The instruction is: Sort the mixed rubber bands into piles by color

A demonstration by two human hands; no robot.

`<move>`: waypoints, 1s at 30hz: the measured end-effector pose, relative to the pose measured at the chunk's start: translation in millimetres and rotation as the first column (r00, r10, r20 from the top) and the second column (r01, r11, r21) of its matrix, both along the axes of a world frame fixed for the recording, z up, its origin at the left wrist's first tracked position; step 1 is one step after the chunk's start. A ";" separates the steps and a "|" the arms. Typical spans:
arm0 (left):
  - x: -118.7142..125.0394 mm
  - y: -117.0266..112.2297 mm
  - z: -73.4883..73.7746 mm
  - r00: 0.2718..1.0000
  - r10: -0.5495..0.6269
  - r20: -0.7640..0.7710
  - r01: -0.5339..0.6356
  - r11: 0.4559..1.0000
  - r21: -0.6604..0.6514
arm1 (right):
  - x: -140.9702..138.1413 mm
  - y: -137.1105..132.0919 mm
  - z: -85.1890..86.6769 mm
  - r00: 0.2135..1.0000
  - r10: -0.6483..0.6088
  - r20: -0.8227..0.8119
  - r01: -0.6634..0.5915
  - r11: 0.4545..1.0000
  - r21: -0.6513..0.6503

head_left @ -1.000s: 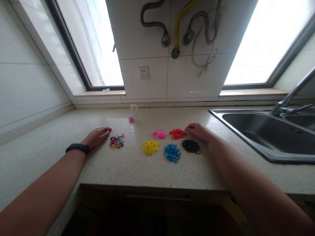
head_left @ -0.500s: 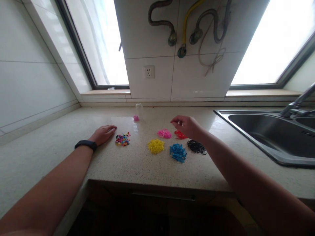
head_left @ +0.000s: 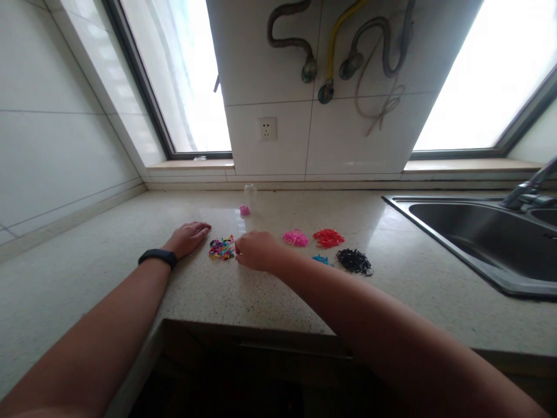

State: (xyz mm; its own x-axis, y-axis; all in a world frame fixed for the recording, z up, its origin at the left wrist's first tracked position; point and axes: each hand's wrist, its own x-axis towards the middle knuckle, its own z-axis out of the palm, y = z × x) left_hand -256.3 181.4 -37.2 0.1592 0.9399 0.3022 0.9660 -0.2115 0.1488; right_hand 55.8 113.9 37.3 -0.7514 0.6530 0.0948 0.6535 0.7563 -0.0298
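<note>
On the speckled counter (head_left: 108, 273) lies a small mixed-colour heap of rubber bands (head_left: 220, 248). My left hand (head_left: 188, 238) rests flat and open just left of it, a black band on the wrist. My right hand (head_left: 256, 251) has reached across and sits at the heap's right edge, fingers curled together in a pinch; what they hold is hidden. To the right lie sorted piles: pink (head_left: 295, 237), red (head_left: 328, 237), black (head_left: 355, 261) and a sliver of blue (head_left: 321, 259). My right forearm hides the yellow pile.
A steel sink (head_left: 470, 238) with a tap (head_left: 528, 188) fills the right side. A small clear jar with a pink base (head_left: 246, 203) stands near the back wall. A wall socket (head_left: 267, 128) and hoses (head_left: 348, 52) hang above. The counter's front edge runs below my arms.
My right hand left the red pile, lifted, and crossed left to the mixed heap. My left hand stayed put. The camera shifted slightly.
</note>
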 end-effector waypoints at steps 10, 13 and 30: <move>1.3 0.3 1.6 1.000 0.024 0.015 -0.024 1.000 0.010 | -23.9 -0.1 -13.5 0.997 -0.074 0.002 0.074 0.996 0.058; 1.6 0.2 1.8 0.999 0.032 0.014 -0.033 0.999 0.011 | -20.3 -0.9 -13.3 0.997 -0.070 -0.019 0.071 0.995 0.071; 0.1 1.9 -0.4 0.999 0.038 -0.015 -0.038 0.999 0.004 | 70.2 -6.3 -2.1 0.979 -0.017 -0.205 0.034 0.996 0.078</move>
State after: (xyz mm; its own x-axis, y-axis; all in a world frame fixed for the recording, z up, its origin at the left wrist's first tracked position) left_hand -256.1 183.3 -37.6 0.1281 0.9441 0.3038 0.9754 -0.1754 0.1336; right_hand 126.0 107.6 35.2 -0.6939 0.6557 0.2977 0.6590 0.7449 -0.1044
